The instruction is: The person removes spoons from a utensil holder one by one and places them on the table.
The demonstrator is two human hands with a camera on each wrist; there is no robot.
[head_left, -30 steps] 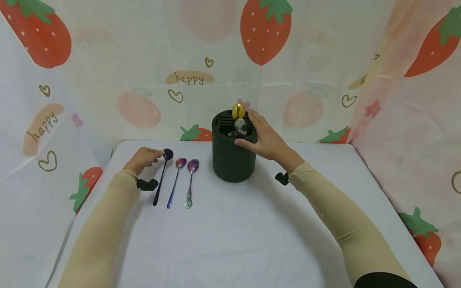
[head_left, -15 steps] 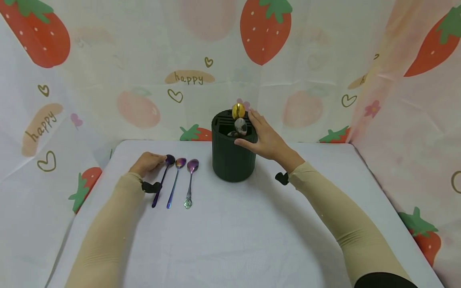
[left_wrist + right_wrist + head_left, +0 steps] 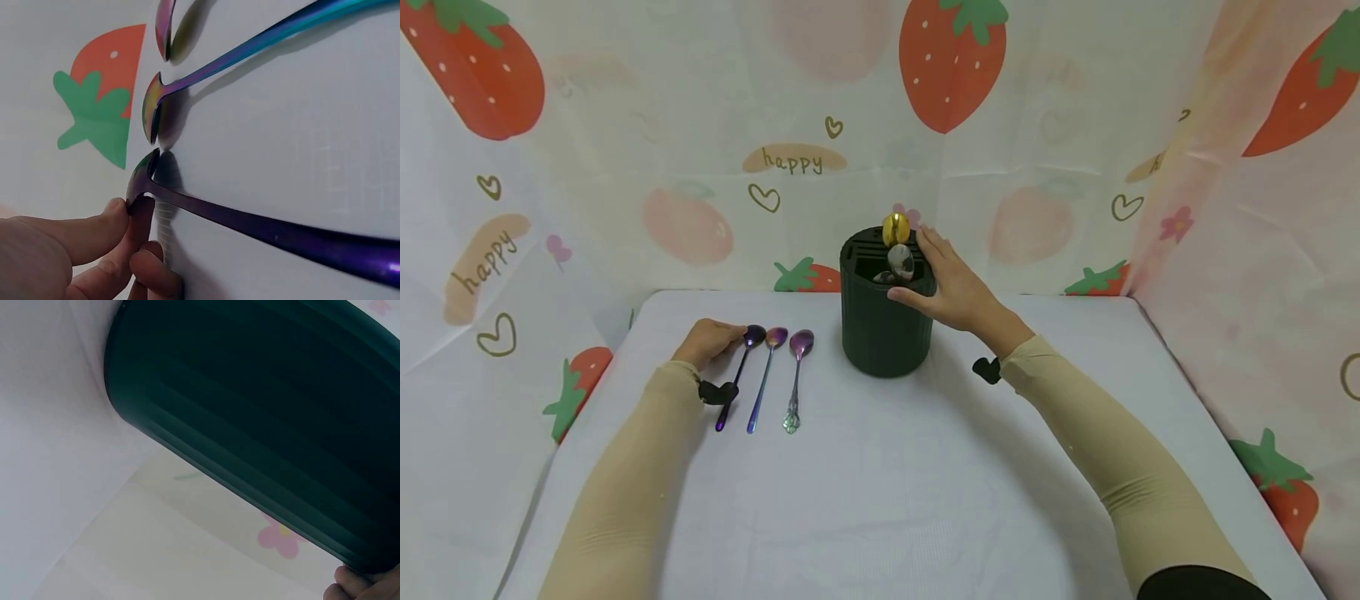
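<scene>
My left hand (image 3: 707,340) pinches the bowl of a dark purple spoon (image 3: 754,335) between thumb and fingers; its slim handle slants towards me, as the spoon (image 3: 250,222) shows in the left wrist view. Just right of it lie a multicoloured spoon (image 3: 777,337) with a blue handle and a purple spoon (image 3: 802,343) with an ornate handle. My right hand (image 3: 958,292) holds the upper right side of a dark green utensil holder (image 3: 886,333), thumb at the front of the rim. Gold and silver spoon bowls (image 3: 896,229) stick up from the holder's openings.
A white cloth covers the table (image 3: 880,500), whose back edge meets a strawberry-print curtain (image 3: 865,108). The holder stands upright near that back edge. Further curtain hangs along both sides.
My left hand has moved a little right and towards me with the dark purple spoon, bringing its bowl close to the middle spoon. The right hand and the holder keep their place.
</scene>
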